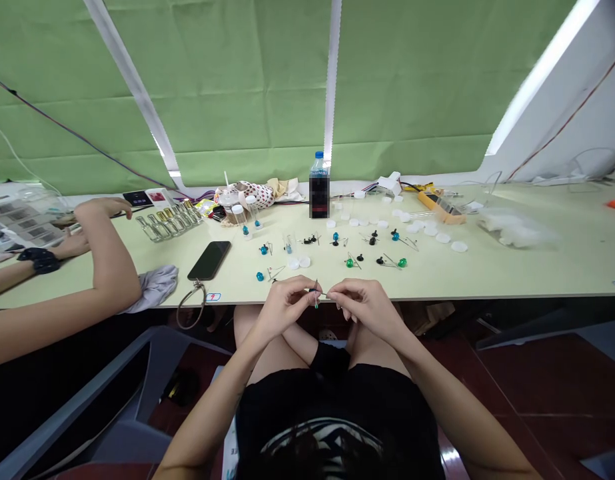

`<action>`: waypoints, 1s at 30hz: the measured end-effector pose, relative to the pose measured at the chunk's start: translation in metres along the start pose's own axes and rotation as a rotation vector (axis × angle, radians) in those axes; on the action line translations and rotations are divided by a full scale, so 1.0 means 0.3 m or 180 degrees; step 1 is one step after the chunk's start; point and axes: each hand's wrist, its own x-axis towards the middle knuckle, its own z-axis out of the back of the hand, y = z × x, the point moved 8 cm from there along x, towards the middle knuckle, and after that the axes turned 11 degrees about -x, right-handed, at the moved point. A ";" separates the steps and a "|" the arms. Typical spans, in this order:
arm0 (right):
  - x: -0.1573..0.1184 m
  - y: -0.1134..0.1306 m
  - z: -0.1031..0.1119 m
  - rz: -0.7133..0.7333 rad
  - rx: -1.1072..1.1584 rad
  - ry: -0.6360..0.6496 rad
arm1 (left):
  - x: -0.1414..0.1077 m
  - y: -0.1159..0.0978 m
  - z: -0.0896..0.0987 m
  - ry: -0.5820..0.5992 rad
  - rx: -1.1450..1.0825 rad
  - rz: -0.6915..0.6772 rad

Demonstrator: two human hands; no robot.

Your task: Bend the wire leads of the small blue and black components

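My left hand is closed in a pinch at the table's front edge, on a small thin part with a green tip. Close beside it, my right hand pinches a thin, dark, wire-like piece that reaches toward the left fingertips. Whether the two pieces touch is too small to tell. On the table just beyond lie a blue ball-shaped piece, a green one, several black pieces and thin metal wires. Two white caps rest near a small clear tube.
A dark drink bottle stands at the back. White caps, an orange-edged device and a clear plastic bag are to the right. Leftward are a phone, glass bottles and another person's arms.
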 end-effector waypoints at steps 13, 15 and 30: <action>-0.028 0.098 0.023 0.1016 -0.0864 -0.0663 | -0.008 0.127 0.045 -0.0668 -0.1518 0.0919; -0.056 0.134 0.020 0.1423 -0.1727 -0.1002 | -0.007 0.117 0.047 -0.0630 -0.1558 0.0910; -0.061 0.124 0.040 0.0815 -0.1928 -0.1034 | -0.015 0.056 0.000 -0.0253 -0.0746 0.0374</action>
